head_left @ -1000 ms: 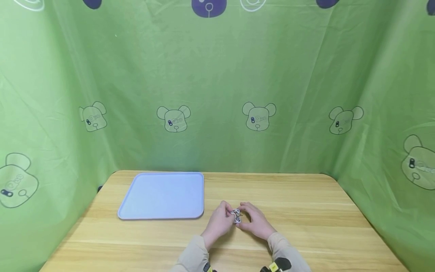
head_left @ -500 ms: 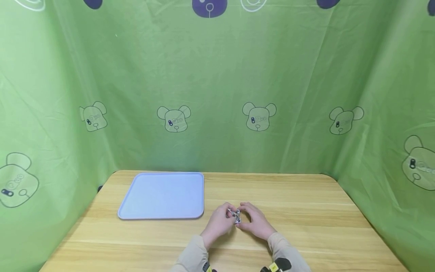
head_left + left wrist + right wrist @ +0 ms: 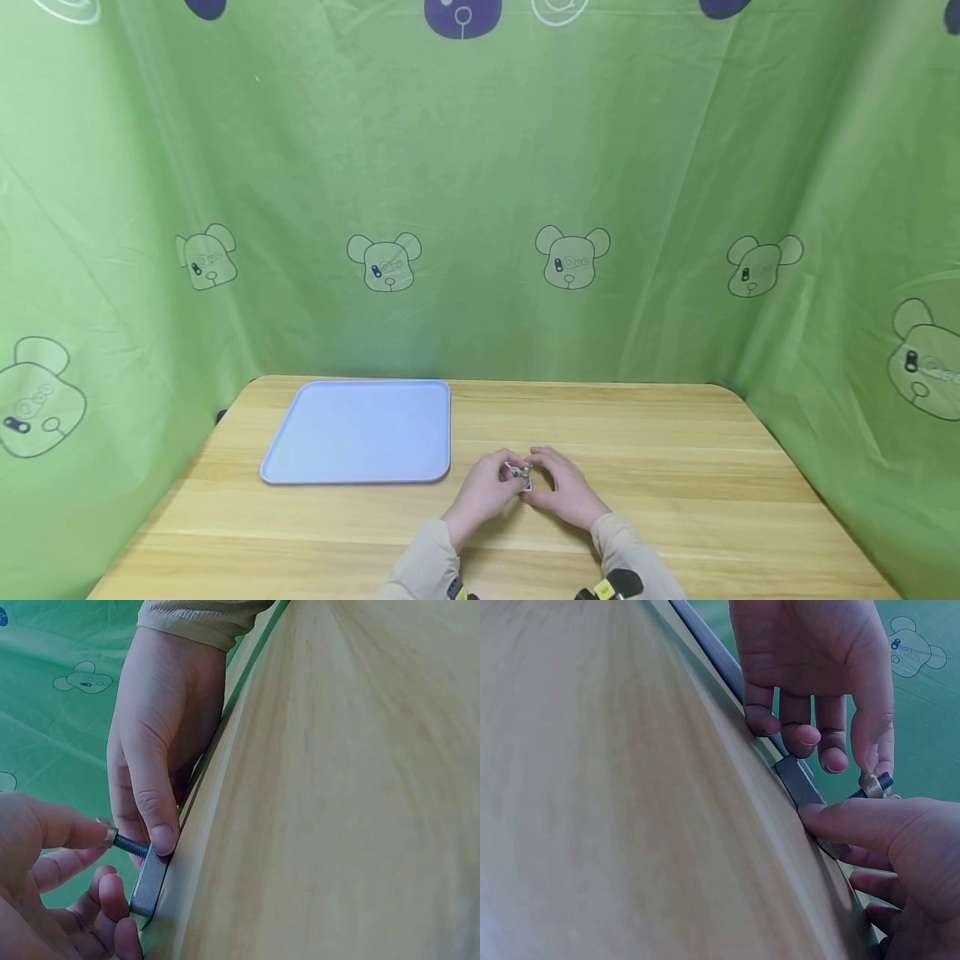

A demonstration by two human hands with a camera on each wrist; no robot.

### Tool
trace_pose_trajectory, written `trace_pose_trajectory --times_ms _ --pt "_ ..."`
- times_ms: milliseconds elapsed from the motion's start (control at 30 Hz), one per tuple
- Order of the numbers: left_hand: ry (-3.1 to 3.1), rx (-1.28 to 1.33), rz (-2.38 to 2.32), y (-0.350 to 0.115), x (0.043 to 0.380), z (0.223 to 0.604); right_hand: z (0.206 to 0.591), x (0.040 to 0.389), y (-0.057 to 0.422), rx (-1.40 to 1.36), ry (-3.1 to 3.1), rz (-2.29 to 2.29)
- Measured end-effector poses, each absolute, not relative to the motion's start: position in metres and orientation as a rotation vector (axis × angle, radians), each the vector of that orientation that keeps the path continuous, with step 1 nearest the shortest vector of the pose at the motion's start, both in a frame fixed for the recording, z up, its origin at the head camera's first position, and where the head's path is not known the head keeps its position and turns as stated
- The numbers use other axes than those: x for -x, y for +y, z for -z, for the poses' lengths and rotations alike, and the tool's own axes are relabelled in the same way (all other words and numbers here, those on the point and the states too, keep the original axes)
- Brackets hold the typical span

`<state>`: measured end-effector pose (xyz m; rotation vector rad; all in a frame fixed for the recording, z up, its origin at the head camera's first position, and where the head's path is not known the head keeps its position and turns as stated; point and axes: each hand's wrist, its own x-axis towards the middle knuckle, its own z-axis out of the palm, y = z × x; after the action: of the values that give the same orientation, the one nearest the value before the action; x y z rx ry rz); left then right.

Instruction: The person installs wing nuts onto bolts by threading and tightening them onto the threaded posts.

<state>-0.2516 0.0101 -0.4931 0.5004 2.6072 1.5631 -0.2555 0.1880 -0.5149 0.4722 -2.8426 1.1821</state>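
Observation:
A dark grey metal block [image 3: 150, 885] sits low over the table, with a threaded bolt [image 3: 132, 846] standing out from it. Near the bolt's free end is a brass-coloured nut [image 3: 871, 784], which my left hand [image 3: 483, 493] pinches between thumb and forefinger. Its other fingers hang loosely curled beside the block. My right hand [image 3: 562, 492] grips the block from the right, thumb on the near side and fingers on the far side. In the head view the fingers cover much of the small metal piece.
A light blue tray [image 3: 356, 433] lies on the wooden table [image 3: 675, 467], to the left beyond my hands. Green curtains [image 3: 480, 167] printed with bear heads enclose the back and both sides.
The left thumb and forefinger have shifted slightly and changed their angle at the nut. My right hand stays where it was, as does the tray.

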Motion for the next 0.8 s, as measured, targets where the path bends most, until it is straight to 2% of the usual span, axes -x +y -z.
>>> trace_pose_trajectory --times_ms 433,800 --pt "2.695 -0.535 -1.481 0.0111 0.2517 0.4947 0.5160 0.2560 0.1885 -0.474 -2.843 -1.165" --pt "2.601 -0.425 -1.623 0.0101 0.2487 0.4960 0.5172 0.2569 0.1889 -0.466 -2.847 -1.178"
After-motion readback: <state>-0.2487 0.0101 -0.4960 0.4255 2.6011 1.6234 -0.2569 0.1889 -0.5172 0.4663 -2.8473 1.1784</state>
